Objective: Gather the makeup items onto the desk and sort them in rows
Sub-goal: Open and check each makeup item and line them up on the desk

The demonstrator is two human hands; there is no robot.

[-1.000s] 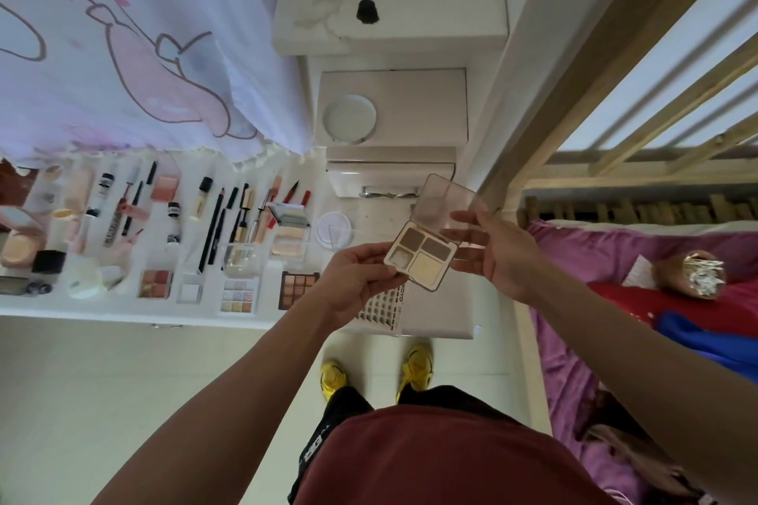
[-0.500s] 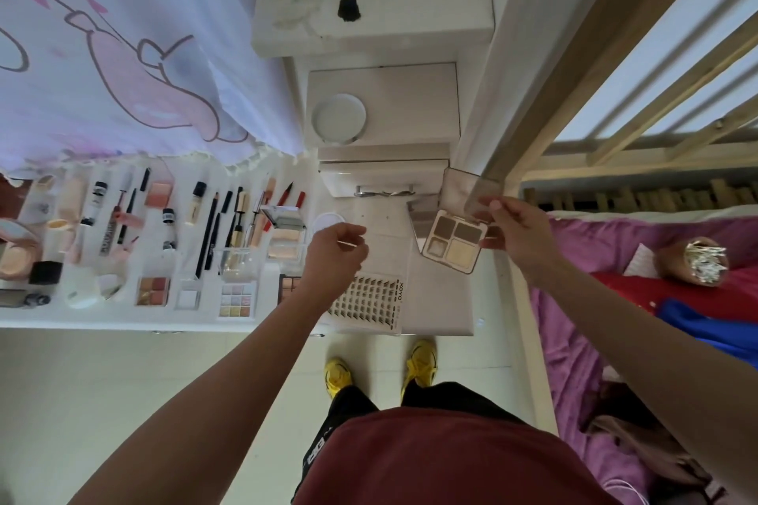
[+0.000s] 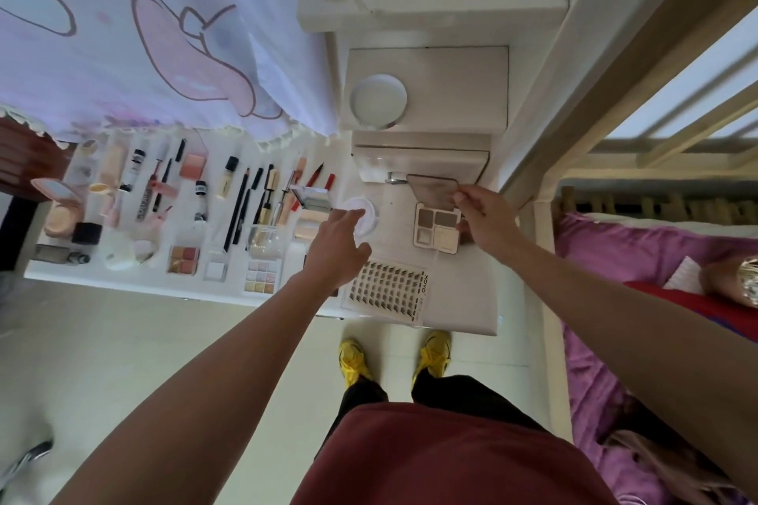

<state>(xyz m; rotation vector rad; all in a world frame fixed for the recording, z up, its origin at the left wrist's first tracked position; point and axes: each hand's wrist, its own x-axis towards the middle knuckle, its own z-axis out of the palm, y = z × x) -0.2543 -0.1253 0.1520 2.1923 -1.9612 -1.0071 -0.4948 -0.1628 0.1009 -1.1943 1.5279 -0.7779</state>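
Observation:
My right hand (image 3: 486,217) holds an open four-pan eyeshadow palette (image 3: 435,229) by its right edge and raised clear lid, low over the right part of the white desk (image 3: 461,299). My left hand (image 3: 338,246) stretches forward with straight fingers over a round white compact (image 3: 367,215) and holds nothing. Rows of makeup fill the left of the desk: pencils and mascaras (image 3: 246,205), small palettes (image 3: 183,260) along the front edge, and a pink blush (image 3: 192,165). A sheet of false lashes (image 3: 387,289) lies at the front, below my left hand.
A lavender curtain (image 3: 143,33) hangs over the desk's back left. White stair boxes (image 3: 426,90) with a round lid rise behind the desk. A wooden bed frame and pink bedding (image 3: 640,250) stand to the right. My yellow shoes (image 3: 355,357) are on the floor.
The left hand let go of the palette and reached forward left toward the round compact. The right hand carried the palette forward and down toward the desk.

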